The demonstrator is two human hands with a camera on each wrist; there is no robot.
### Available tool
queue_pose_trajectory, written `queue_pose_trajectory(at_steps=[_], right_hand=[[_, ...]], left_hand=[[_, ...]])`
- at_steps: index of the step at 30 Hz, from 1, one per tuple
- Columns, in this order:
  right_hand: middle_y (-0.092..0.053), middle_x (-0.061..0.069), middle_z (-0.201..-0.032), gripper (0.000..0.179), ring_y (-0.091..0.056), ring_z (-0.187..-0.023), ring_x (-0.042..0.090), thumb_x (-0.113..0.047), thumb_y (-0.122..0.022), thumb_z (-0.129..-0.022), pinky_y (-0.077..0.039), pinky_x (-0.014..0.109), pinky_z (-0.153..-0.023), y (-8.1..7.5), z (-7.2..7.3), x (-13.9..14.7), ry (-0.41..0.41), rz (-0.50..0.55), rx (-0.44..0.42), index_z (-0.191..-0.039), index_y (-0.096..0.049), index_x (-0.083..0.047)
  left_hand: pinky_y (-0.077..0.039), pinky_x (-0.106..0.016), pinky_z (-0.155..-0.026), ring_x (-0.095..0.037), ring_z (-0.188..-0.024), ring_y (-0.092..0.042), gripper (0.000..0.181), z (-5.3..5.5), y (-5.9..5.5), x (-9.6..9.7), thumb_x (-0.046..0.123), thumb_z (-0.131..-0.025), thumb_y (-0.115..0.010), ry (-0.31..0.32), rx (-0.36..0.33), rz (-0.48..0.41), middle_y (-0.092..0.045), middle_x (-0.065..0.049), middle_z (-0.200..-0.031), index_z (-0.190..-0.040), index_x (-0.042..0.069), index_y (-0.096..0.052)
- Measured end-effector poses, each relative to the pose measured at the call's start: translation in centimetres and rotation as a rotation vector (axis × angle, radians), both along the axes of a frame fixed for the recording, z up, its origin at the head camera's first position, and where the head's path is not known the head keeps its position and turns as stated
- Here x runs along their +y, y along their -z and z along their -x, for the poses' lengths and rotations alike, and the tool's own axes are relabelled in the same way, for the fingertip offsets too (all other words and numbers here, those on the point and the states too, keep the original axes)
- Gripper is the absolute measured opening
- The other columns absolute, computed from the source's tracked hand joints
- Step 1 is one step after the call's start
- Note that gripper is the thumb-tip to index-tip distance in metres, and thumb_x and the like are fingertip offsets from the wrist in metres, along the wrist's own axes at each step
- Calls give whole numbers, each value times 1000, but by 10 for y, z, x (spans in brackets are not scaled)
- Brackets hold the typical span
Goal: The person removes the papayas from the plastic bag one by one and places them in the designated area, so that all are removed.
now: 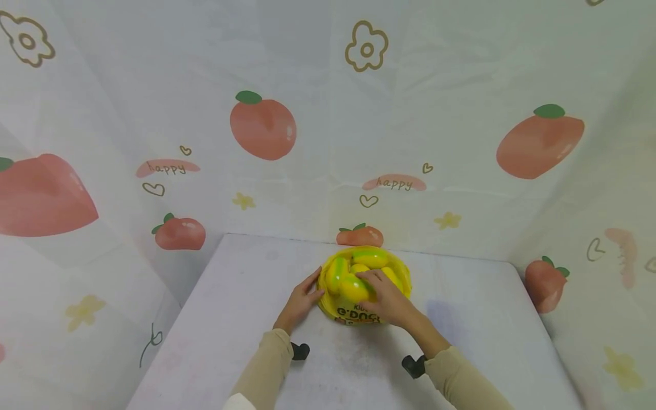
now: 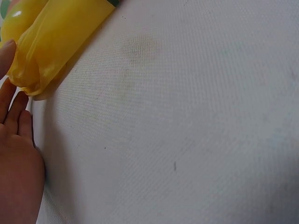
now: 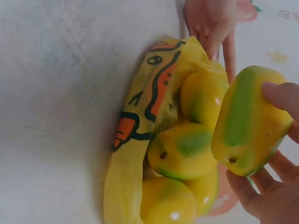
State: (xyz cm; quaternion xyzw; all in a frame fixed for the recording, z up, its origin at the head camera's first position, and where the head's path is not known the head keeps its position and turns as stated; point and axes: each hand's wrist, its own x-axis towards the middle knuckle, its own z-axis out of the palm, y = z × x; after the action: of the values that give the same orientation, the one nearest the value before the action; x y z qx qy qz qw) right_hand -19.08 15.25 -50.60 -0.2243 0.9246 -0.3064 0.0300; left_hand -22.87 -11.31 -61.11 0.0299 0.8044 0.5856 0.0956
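A yellow plastic bag (image 1: 332, 310), printed with dark letters and an orange duck-like drawing, stands with its mouth spread wide. Several yellow-green mangoes (image 3: 182, 149) lie inside it. My right hand (image 1: 392, 302) grips another mango (image 3: 250, 116) between thumb and fingers, over the bag's opening in the right wrist view. At the bag's left side is my left hand (image 1: 301, 302), its fairly straight fingers touching the outer wall. In the left wrist view the left thumb (image 2: 6, 58) lies against the bag near the rim, with the other fingers below.
The bag stands on a white table (image 1: 246, 285), near its back edge. Behind and beside the table hangs a pale cloth (image 1: 307, 188) printed with peaches, flowers and hearts. Dark wrist straps (image 1: 414, 366) show under both forearms.
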Motion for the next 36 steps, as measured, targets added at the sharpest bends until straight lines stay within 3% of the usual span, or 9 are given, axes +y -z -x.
queue_pose_trajectory(at_steps=[8, 15, 25, 36], right_hand=[[-56, 8, -147, 66, -53, -135, 28, -22, -81, -88, -46, 53, -117, -5, 3, 11, 60, 46, -21, -147, -51, -14], [-60, 17, -141, 66, -56, -131, 38, -20, -82, -86, -48, 58, -112, -6, 9, 27, 102, 61, 91, -144, -54, -8], [-57, 20, -143, 66, -55, -127, 39, -20, -79, -89, -49, 58, -110, -11, 16, 53, 209, 41, 86, -146, -51, -5], [-56, 26, -141, 63, -52, -128, 45, -15, -79, -89, -44, 63, -111, 2, 25, 85, 287, 107, 185, -144, -51, 1]], left_hand=[[-16, -54, -131, -27, -159, -24, 63, -1, -1, 1, 22, -98, -65, -1, 8, -15, -36, 4, -166, -156, 34, -41], [-16, -54, -131, -25, -159, -24, 63, -1, 1, 0, 24, -98, -65, -2, -6, -14, -36, 7, -166, -155, 38, -41], [-18, -53, -131, -25, -159, -24, 65, 0, 3, 2, 24, -97, -68, -6, -3, -36, -36, 7, -166, -155, 37, -42], [-20, -54, -131, -25, -158, -27, 65, -1, 2, 2, 22, -95, -70, -20, -5, -61, -39, 7, -165, -153, 36, -45]])
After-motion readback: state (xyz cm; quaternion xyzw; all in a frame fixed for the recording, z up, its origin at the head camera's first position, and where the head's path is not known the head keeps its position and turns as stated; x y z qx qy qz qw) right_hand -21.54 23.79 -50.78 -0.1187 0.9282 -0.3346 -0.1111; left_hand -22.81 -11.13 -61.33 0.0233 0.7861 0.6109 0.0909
